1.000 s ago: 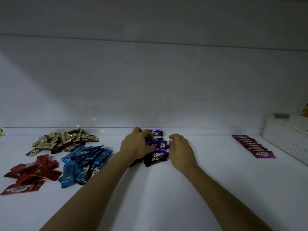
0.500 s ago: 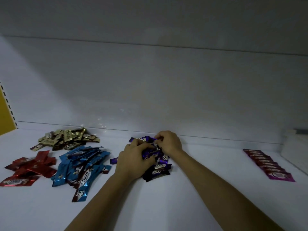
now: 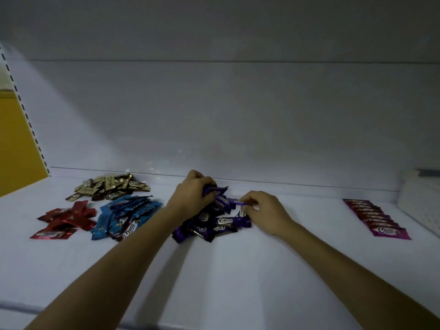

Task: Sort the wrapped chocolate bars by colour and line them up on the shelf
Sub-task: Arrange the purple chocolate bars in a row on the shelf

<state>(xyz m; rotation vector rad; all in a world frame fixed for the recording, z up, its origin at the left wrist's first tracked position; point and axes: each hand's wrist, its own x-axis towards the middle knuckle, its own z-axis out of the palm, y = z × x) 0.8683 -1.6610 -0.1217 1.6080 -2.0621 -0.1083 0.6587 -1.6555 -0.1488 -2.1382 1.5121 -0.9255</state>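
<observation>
STEP: gathering purples | left hand [image 3: 192,196] curled round a bunch of shiny purple foil-wrapped chocolate bars [image 3: 214,225], mid white shelf [image 3: 238,270] | right hand [image 3: 262,209] pinches one at pile's 2 o'clock | NEXT: probably line them up towards 3 o'clock, near neat magenta wrapper row [image 3: 378,217], edges squared

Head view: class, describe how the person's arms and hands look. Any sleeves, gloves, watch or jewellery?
The left arm and right arm are bare from the picture's edge to the wrists: no sleeves show. The left hand and right hand wear no gloves. No watch, bracelet or ring is visible, though dim light could hide one.
</observation>
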